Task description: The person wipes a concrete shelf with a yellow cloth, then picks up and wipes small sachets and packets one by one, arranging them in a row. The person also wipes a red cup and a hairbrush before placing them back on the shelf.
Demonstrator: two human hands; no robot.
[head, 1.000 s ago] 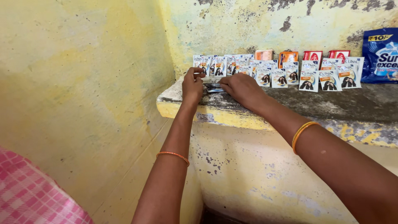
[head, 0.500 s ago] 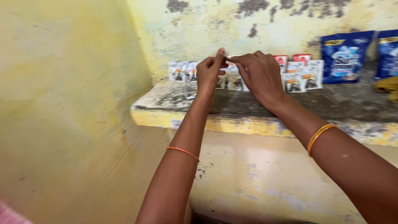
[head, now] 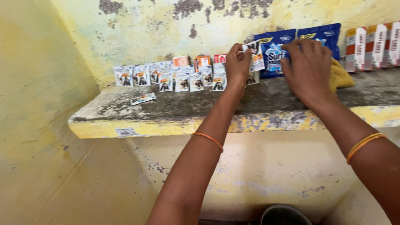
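Centrally, left hand (head: 236,62) pinches small white printed sachet (head: 254,55); right hand (head: 307,66) rests spread against blue detergent pouches (head: 275,52), upper right.

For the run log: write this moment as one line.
left hand: grip shut on small sachet | right hand: on blue packets, grip unclear | sachet row on ledge

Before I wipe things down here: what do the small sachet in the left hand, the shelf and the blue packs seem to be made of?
Sachet: thin printed plastic film, by its flat, flexible look. Shelf: likely cement or stone, rough and matte, its yellow paint flaking at the edge. Blue packs: glossy plastic film, probably, with faint sheen. Left hand pinches the sachet.
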